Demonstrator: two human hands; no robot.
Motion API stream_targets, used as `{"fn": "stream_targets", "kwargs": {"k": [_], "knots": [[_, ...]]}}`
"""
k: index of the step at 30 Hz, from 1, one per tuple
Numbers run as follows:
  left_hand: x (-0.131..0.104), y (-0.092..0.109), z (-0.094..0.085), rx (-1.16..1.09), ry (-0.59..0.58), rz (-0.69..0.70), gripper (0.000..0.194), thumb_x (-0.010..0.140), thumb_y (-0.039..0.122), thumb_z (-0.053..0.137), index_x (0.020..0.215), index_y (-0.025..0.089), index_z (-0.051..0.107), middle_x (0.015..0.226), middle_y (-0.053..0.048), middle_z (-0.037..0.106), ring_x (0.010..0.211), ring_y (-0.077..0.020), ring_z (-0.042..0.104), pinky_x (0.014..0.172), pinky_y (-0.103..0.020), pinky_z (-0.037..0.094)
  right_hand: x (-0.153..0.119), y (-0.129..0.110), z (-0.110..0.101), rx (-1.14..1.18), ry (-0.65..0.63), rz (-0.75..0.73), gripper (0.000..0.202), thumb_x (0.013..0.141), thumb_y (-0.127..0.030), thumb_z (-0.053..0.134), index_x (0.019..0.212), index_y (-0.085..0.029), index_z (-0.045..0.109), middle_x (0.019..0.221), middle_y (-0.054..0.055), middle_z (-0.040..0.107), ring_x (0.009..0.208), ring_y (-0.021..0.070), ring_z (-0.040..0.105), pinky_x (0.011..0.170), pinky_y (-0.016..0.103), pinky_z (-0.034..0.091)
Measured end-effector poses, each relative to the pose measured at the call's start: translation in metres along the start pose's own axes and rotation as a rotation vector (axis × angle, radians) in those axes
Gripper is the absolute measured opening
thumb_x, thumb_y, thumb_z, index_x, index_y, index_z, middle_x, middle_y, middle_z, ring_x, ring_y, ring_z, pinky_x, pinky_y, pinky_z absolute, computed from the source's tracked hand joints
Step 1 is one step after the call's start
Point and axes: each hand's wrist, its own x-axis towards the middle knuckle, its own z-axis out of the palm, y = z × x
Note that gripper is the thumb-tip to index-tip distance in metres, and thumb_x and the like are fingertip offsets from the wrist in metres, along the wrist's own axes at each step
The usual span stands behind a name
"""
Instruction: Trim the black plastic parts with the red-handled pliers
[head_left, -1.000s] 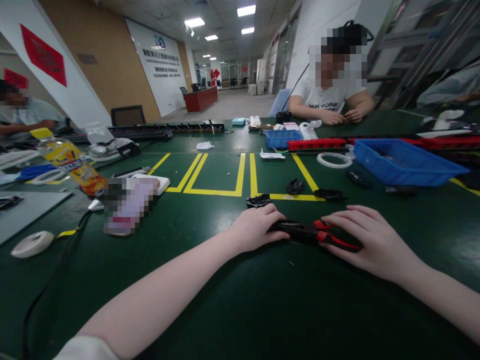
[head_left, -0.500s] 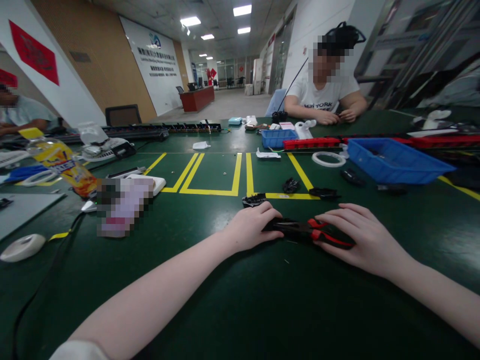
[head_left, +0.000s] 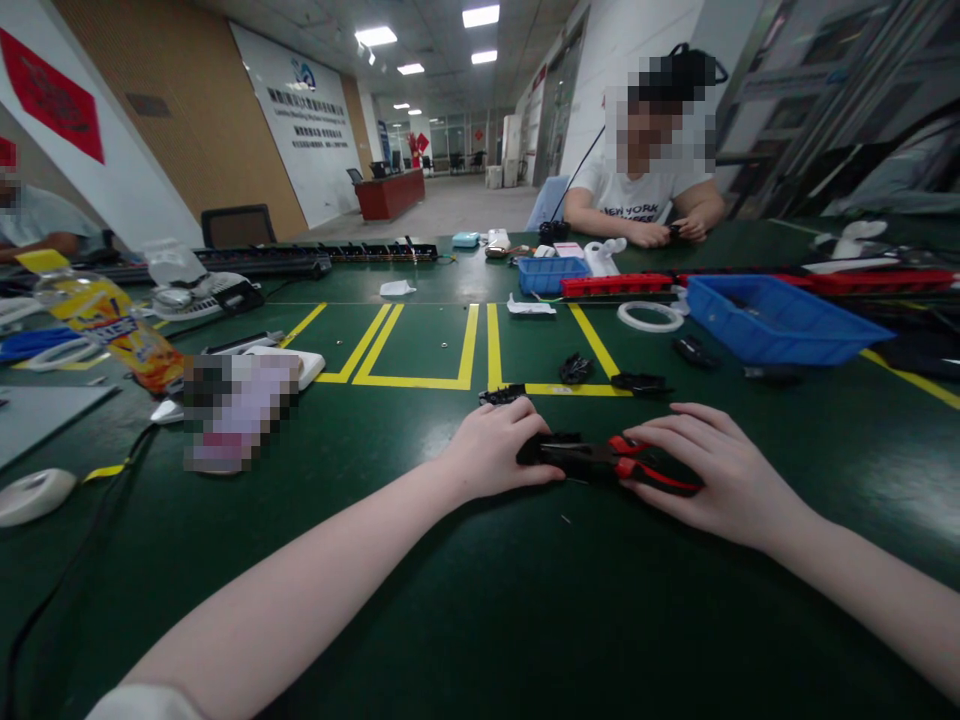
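Head view. The pliers [head_left: 624,466] lay between the two hands, long axis crosswise, nose leftward. The right hand [head_left: 720,478], at the pliers' handle end, was half-curled about their spread grips. The left hand [head_left: 484,450], at the nose end, pinched a black part [head_left: 530,450]; whether the nose gripped it could not be told.

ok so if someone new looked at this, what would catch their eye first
Probably the red-handled pliers at the centre right, held in the right hand and pointing toward the black part in the left hand. Next might come the orange-and-yellow bottle at the picture's left, then the large blue bin at the right, beyond the right hand.
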Motion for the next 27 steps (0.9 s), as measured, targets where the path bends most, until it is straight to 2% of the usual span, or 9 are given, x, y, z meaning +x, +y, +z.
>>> {"fn": "stream_targets", "kwargs": {"k": [4, 7, 13, 18, 21, 23, 25, 27], "knots": [[-0.0004, -0.0006, 0.0016, 0.024, 0.011, -0.007, 0.044, 0.084, 0.058, 0.069, 0.104, 0.019, 0.064, 0.112, -0.005, 0.061, 0.09, -0.0209, 0.062, 0.078, -0.035, 0.051, 0.0011, -0.0012, 0.0, 0.003, -0.03, 0.002, 0.039, 0.082, -0.039, 0.069, 0.116, -0.024, 0.059, 0.102, 0.007, 0.073, 0.091, 0.0255, 0.069, 0.096, 0.051, 0.047], [-0.0007, -0.0006, 0.0031, 0.044, 0.021, -0.02, 0.048, 0.083, 0.062, 0.068, 0.103, 0.019, 0.064, 0.111, -0.006, 0.061, 0.09, -0.0211, 0.062, 0.078, -0.035, 0.049, 0.0016, -0.0016, -0.0005, 0.01, -0.004, 0.024, 0.041, 0.081, -0.038, 0.069, 0.118, -0.024, 0.059, 0.103, 0.007, 0.072, 0.093, 0.0261, 0.069, 0.099, 0.053, 0.045], [-0.0017, 0.0017, -0.0003, 0.175, 0.056, 0.02, 0.065, 0.078, 0.08, 0.056, 0.091, 0.017, 0.066, 0.108, -0.009, 0.063, 0.091, -0.0246, 0.061, 0.081, -0.039, 0.043, 0.0006, -0.0022, -0.0019, -0.006, 0.04, 0.039, 0.045, 0.081, -0.036, 0.069, 0.123, -0.026, 0.057, 0.106, 0.007, 0.071, 0.096, 0.0272, 0.068, 0.103, 0.056, 0.042], [-0.0024, 0.0041, -0.0041, 0.183, 0.065, 0.039, 0.067, 0.079, 0.082, 0.053, 0.089, 0.016, 0.064, 0.106, -0.009, 0.064, 0.09, -0.0255, 0.061, 0.082, -0.04, 0.042, 0.001, -0.004, -0.0026, -0.027, 0.056, 0.009, 0.045, 0.081, -0.035, 0.07, 0.123, -0.023, 0.055, 0.105, 0.008, 0.07, 0.095, 0.0265, 0.068, 0.103, 0.055, 0.042], [-0.0022, 0.0042, -0.005, 0.102, 0.058, 0.041, 0.064, 0.079, 0.077, 0.059, 0.1, 0.017, 0.061, 0.11, -0.01, 0.065, 0.098, -0.028, 0.062, 0.089, -0.043, 0.043, 0.0007, -0.0044, -0.0035, -0.03, 0.072, 0.012, 0.046, 0.08, -0.035, 0.07, 0.123, -0.023, 0.056, 0.105, 0.008, 0.07, 0.095, 0.027, 0.068, 0.102, 0.055, 0.043], [-0.0018, 0.0032, -0.005, 0.004, 0.033, 0.065, 0.067, 0.079, 0.071, 0.064, 0.119, 0.018, 0.056, 0.124, -0.012, 0.062, 0.114, -0.0305, 0.059, 0.098, -0.044, 0.042, 0.0, -0.0042, -0.0043, -0.027, 0.079, 0.022, 0.047, 0.079, -0.034, 0.071, 0.123, -0.024, 0.056, 0.105, 0.008, 0.07, 0.094, 0.0272, 0.068, 0.102, 0.055, 0.043], [-0.0014, 0.0017, -0.0044, -0.097, -0.014, 0.094, 0.08, 0.08, 0.065, 0.068, 0.14, 0.019, 0.041, 0.143, -0.014, 0.051, 0.131, -0.0318, 0.049, 0.107, -0.046, 0.039, -0.0009, -0.0037, -0.0052, -0.024, 0.084, 0.022, 0.048, 0.079, -0.035, 0.071, 0.123, -0.025, 0.056, 0.105, 0.008, 0.071, 0.094, 0.0272, 0.068, 0.101, 0.055, 0.043], [-0.001, 0.0, -0.0033, -0.164, -0.074, 0.111, 0.091, 0.082, 0.061, 0.069, 0.151, 0.021, 0.026, 0.154, -0.015, 0.041, 0.14, -0.0319, 0.041, 0.113, -0.048, 0.035, -0.0016, -0.0034, -0.0057, -0.02, 0.084, 0.016, 0.048, 0.079, -0.035, 0.072, 0.123, -0.025, 0.056, 0.104, 0.008, 0.071, 0.094, 0.0272, 0.068, 0.102, 0.055, 0.043]]}}
